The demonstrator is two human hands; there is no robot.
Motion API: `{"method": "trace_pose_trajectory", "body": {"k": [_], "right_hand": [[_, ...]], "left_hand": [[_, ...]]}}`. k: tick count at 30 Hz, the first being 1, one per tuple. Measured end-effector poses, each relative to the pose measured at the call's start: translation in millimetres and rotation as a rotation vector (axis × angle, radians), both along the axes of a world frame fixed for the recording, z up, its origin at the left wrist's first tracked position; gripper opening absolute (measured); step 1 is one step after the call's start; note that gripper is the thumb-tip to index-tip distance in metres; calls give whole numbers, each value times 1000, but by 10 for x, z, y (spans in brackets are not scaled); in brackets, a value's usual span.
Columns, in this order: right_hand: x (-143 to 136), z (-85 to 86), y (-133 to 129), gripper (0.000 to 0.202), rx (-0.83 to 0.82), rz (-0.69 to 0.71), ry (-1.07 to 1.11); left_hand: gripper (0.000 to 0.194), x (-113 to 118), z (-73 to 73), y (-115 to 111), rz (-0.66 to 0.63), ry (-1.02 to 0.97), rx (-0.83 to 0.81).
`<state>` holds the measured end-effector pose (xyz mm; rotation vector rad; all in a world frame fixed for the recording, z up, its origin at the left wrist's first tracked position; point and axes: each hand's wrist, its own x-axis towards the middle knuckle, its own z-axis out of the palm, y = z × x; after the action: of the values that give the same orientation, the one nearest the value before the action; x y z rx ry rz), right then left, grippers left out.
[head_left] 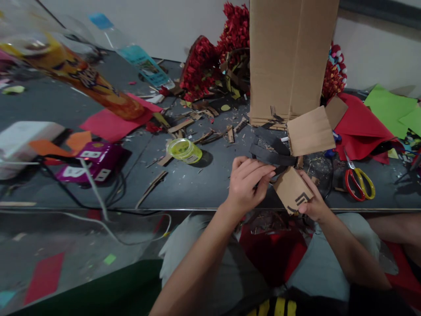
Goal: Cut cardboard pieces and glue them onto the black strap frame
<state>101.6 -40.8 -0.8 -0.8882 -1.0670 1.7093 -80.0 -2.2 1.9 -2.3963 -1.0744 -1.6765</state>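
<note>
My right hand [315,202] is closed around the lower edge of a small cardboard piece [291,189] with black printing, tilted above the table's front edge. To its left, my left hand [248,184] pinches with thumb and fingers at the end of a black strip [271,156], which lies in loops beyond the hands. Just past the strip is a plain cardboard piece [311,131], resting at an angle. A tall cardboard sheet [289,57] stands upright behind it. How the strip meets the small cardboard is partly hidden by my left fingers.
Scissors [358,177] with red and yellow handles lie at right near red sheets [357,123]. A tub of yellow-green stuff [184,150], a purple power strip [94,160] with cables, bottles [141,61] and cardboard scraps [180,125] are on the left. Another person's arm [397,226] shows at right.
</note>
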Motion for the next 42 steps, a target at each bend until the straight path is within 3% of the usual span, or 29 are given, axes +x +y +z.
{"method": "trace_pose_trajectory", "body": {"k": [42], "right_hand": [[21, -33, 2, 75, 64, 16, -17]], "left_hand": [[7, 13, 22, -1, -9, -6, 16]]}}
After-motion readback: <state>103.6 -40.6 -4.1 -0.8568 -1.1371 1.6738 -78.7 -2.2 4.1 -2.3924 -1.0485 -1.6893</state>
